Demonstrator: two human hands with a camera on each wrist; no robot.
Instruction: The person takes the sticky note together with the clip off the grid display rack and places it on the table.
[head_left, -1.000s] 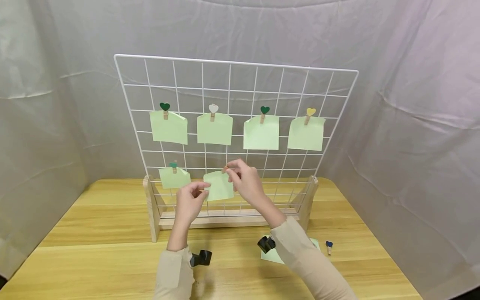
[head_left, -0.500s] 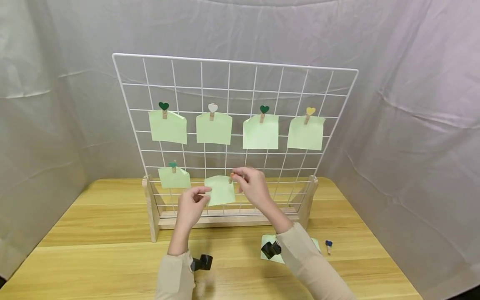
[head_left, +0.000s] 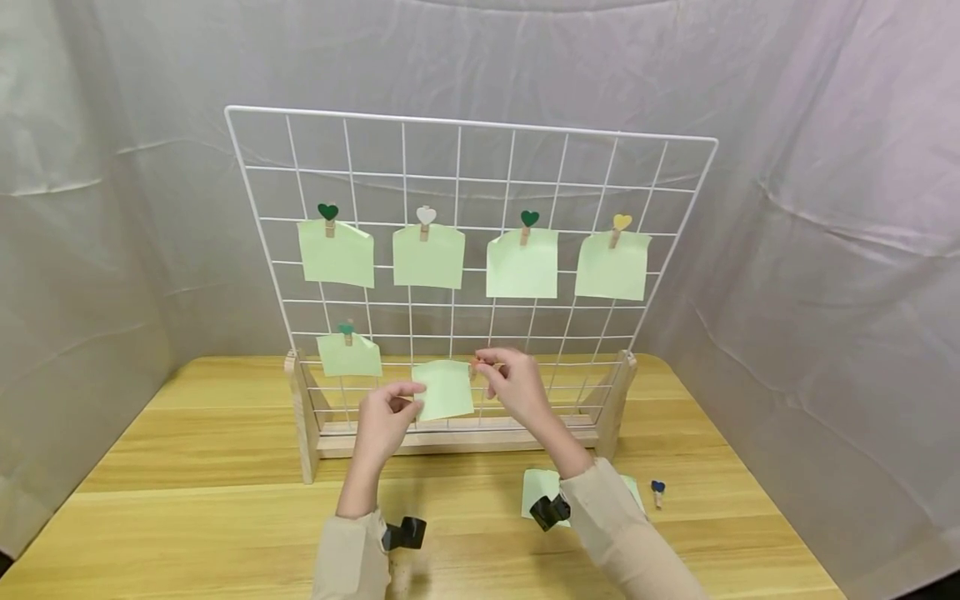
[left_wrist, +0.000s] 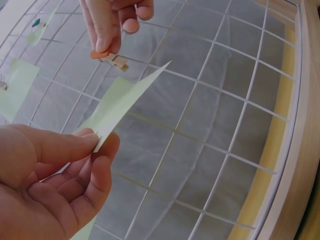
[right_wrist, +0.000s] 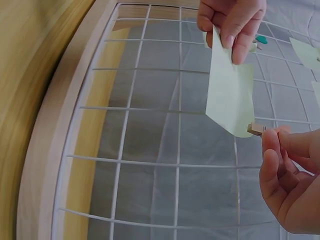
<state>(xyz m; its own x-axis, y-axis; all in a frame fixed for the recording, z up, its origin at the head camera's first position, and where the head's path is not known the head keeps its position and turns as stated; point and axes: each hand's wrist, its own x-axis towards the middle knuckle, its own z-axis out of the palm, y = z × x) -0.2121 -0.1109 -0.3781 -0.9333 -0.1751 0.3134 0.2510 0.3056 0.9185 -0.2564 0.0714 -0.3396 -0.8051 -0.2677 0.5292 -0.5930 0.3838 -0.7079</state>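
My left hand (head_left: pixel 386 421) pinches the left edge of a light green paper note (head_left: pixel 444 390) between thumb and fingers, in front of the white wire grid (head_left: pixel 472 127). At the note's upper right, my right hand (head_left: pixel 517 385) pinches a small wooden clothespin (left_wrist: pixel 116 61) with an orange top. In the left wrist view the clothespin is apart from the note, its wooden end pointing toward the paper. The right wrist view shows that wooden end (right_wrist: pixel 256 129) right at the note's corner. The note (right_wrist: pixel 230 90) is slightly bent and stands in front of the grid wires.
Several green notes hang on the grid by heart-topped clothespins, one under a yellow heart (head_left: pixel 622 222). A lower-left note (head_left: pixel 349 357) hangs too. The grid stands in a wooden base (head_left: pixel 457 442). On the table lie more green paper (head_left: pixel 538 492) and a blue-heart clothespin (head_left: pixel 657 493).
Both hands have moved down and slightly right, the left with the note, the right with the clothespin. The clothespin has shifted from the note's top edge to its upper right corner.
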